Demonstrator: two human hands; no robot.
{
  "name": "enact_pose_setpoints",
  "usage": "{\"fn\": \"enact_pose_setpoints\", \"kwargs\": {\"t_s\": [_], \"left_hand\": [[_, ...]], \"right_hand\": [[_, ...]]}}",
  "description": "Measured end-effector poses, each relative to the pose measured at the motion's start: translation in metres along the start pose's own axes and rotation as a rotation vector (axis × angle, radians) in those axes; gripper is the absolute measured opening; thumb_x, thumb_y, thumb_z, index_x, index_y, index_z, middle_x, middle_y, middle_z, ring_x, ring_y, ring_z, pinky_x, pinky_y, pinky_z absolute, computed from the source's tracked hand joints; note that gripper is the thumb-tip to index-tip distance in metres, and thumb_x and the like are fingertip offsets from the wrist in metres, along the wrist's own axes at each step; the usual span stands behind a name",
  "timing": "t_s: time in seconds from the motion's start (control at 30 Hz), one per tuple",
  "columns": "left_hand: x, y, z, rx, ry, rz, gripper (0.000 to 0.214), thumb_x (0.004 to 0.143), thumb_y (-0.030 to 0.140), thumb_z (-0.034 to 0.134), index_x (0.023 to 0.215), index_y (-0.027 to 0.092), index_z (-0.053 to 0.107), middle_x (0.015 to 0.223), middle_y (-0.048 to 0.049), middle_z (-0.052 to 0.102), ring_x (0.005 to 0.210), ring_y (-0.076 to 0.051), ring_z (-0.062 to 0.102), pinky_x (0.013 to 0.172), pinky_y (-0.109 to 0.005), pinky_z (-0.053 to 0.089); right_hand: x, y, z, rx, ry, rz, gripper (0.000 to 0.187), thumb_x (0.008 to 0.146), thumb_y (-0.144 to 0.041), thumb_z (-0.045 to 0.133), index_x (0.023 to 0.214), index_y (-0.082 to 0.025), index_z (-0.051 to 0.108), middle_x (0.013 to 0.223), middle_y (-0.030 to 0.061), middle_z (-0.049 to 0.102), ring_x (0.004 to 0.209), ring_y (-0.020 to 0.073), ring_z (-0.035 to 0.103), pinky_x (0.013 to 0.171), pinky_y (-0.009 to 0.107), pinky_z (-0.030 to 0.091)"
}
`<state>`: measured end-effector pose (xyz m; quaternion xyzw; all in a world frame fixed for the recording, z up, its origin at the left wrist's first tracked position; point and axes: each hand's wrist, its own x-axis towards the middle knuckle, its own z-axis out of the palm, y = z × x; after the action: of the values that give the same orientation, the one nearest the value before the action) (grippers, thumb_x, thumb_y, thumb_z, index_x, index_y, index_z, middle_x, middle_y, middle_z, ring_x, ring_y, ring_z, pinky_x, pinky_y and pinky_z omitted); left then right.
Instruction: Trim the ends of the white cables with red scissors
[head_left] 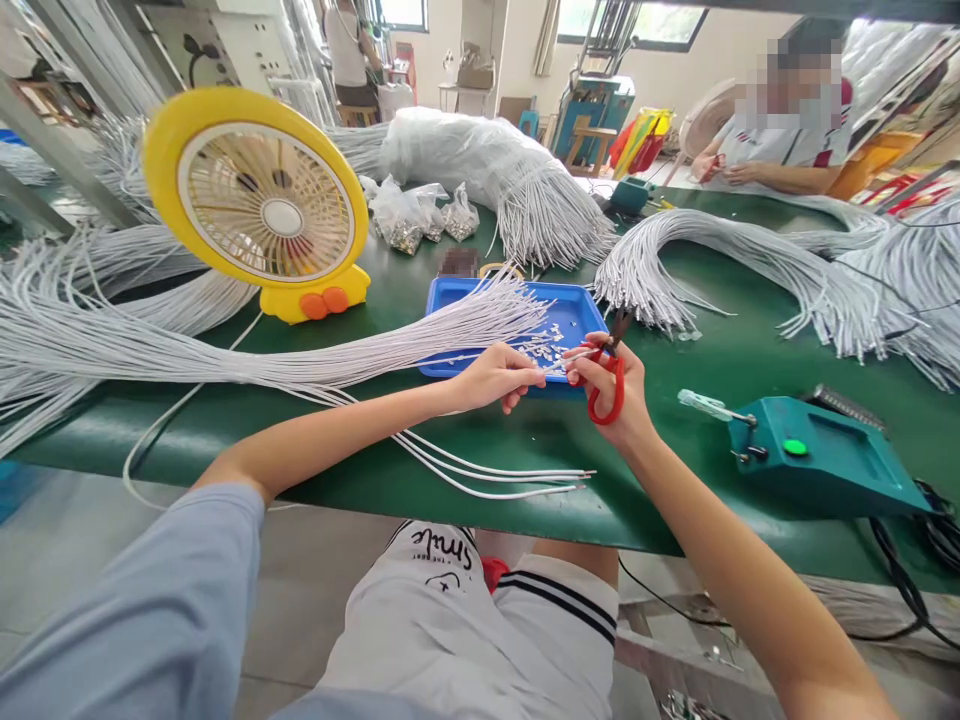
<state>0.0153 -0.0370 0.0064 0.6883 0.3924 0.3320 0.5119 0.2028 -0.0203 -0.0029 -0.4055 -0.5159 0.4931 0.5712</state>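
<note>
My left hand (501,378) pinches a white cable close to its end, over the near edge of a blue tray (442,296). Red-handled scissors (607,392) sit in my right hand (628,385), their dark blades pointing up and away. The fingertips of that hand also reach the end of the same cable. Small white pieces (546,348) lie scattered in the tray. A thick bundle of white cables (360,355) runs in from the left, its ends resting over the tray. In front of it, several separate cables (517,492) with bared tips lie near the table edge.
A yellow fan (255,200) stands at the left. Plastic bags of small metal parts (420,215) and a wrapped cable bundle (487,160) lie behind the tray. At right are more cables (705,240) and a teal machine (817,450). Another person (787,140) sits across the table (675,360).
</note>
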Motion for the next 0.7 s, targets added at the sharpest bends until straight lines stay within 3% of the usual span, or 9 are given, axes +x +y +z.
{"fn": "enact_pose_setpoints", "kwargs": {"t_s": [0.07,0.13,0.27,0.3,0.4,0.53,0.7], "left_hand": [[0.003,0.001,-0.007,0.092,0.049,-0.003,0.03,0.088,0.032,0.055,0.082,0.008,0.071,0.066,-0.0028,0.065,0.054,-0.009,0.061,0.052,-0.019,0.051],[0.012,0.001,-0.028,0.219,0.174,-0.01,0.029,0.088,0.035,0.056,0.09,0.011,0.073,0.086,-0.006,0.072,0.073,-0.012,0.067,0.067,-0.021,0.054],[0.061,-0.001,-0.105,0.491,0.572,-0.182,0.037,0.096,0.031,0.04,0.116,0.012,0.065,0.117,-0.0113,0.068,0.105,-0.018,0.064,0.09,-0.029,0.051],[0.078,-0.004,-0.126,0.55,0.65,-0.255,0.036,0.095,0.029,0.043,0.121,0.012,0.062,0.124,-0.0118,0.065,0.114,-0.02,0.061,0.097,-0.032,0.048],[0.13,-0.021,-0.172,0.672,0.7,-0.472,0.046,0.089,0.037,0.061,0.127,0.013,0.056,0.132,-0.0134,0.059,0.124,-0.025,0.055,0.105,-0.046,0.044],[0.184,-0.048,-0.185,0.77,0.629,-0.653,0.044,0.091,0.04,0.059,0.127,0.015,0.055,0.132,-0.0122,0.056,0.12,-0.026,0.056,0.102,-0.051,0.047],[0.208,-0.056,-0.182,0.884,0.597,-0.702,0.042,0.092,0.037,0.059,0.127,0.015,0.055,0.13,-0.012,0.056,0.116,-0.024,0.058,0.097,-0.047,0.051]], "right_hand": [[0.002,0.0,-0.002,-0.001,0.027,-0.008,0.037,0.06,-0.026,0.078,0.093,-0.024,0.063,0.071,-0.0039,0.065,0.056,0.0099,0.055,0.056,0.025,0.046],[0.004,0.001,-0.004,0.005,0.053,-0.015,0.036,0.061,-0.027,0.079,0.093,-0.023,0.063,0.071,-0.0038,0.066,0.054,0.0087,0.053,0.056,0.024,0.045],[0.007,0.007,-0.005,0.019,0.065,0.019,0.035,0.06,-0.027,0.08,0.091,-0.022,0.064,0.068,-0.0031,0.065,0.051,0.0084,0.049,0.054,0.025,0.044],[0.007,0.009,-0.004,0.02,0.061,0.033,0.035,0.06,-0.026,0.081,0.091,-0.022,0.065,0.067,-0.0029,0.065,0.051,0.0086,0.05,0.054,0.025,0.044],[0.006,0.013,-0.005,0.014,0.067,0.058,0.036,0.059,-0.025,0.082,0.091,-0.022,0.066,0.069,-0.0023,0.066,0.054,0.009,0.052,0.055,0.025,0.045],[0.008,0.015,-0.009,-0.015,0.094,0.079,0.035,0.06,-0.029,0.084,0.091,-0.024,0.067,0.072,-0.0012,0.069,0.058,0.0104,0.057,0.057,0.024,0.046],[0.009,0.014,-0.011,-0.033,0.109,0.101,0.035,0.058,-0.032,0.086,0.089,-0.027,0.07,0.076,0.0006,0.072,0.059,0.0125,0.059,0.055,0.025,0.047]]}}
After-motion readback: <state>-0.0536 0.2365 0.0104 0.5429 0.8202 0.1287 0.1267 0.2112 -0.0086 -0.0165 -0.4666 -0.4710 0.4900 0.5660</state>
